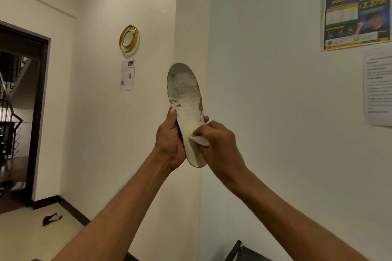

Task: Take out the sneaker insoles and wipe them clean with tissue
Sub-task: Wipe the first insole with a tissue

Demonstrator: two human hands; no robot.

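Observation:
A worn white insole (185, 99) with grey dirt patches stands upright in front of me, toe end up, against the white wall. My left hand (170, 144) grips its heel half from the left, thumb along the edge and fingertips showing past the right edge. My right hand (218, 146) pinches a small folded white tissue (200, 140) and presses it against the insole's lower face. No sneaker is in view.
A wall corner (207, 27) runs straight behind the insole. A dark doorway (19, 112) opens at the left, with a dark scrap (52, 218) on the floor near it. Posters (356, 8) hang at the right, and a dark object (239, 252) sits at the bottom edge.

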